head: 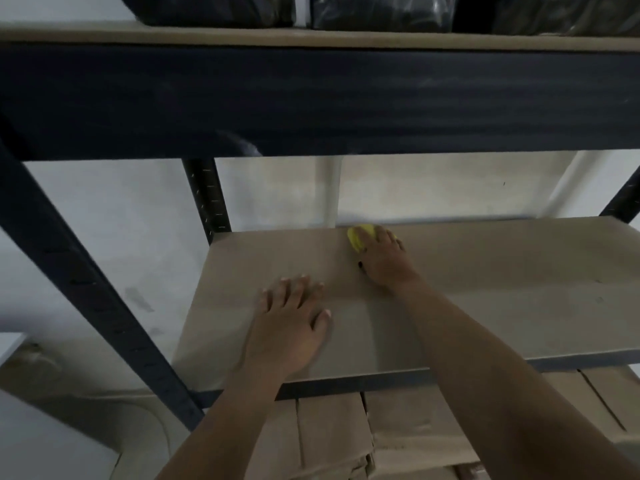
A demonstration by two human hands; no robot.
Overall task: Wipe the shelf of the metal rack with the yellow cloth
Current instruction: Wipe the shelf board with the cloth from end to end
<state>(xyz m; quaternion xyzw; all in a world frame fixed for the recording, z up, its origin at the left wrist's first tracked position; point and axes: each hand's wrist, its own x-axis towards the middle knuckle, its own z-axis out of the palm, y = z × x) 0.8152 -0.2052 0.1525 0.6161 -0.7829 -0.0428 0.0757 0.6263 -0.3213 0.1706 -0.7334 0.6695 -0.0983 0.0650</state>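
Note:
The shelf [502, 292] is a bare tan board in a dark metal rack. A small yellow cloth [357, 237] lies bunched at the board's far edge, near the back wall. My right hand [384, 258] presses on the cloth, fingers curled over it, arm stretched across the board. My left hand [291, 327] rests flat on the board nearer the front edge, fingers spread, holding nothing.
A dark rack beam [311, 98] crosses just above the shelf, with black bags [381, 10] on the board over it. Dark uprights [86, 271] stand at the left, and another upright [207, 199] at the back. Cardboard boxes [381, 434] sit beneath the shelf.

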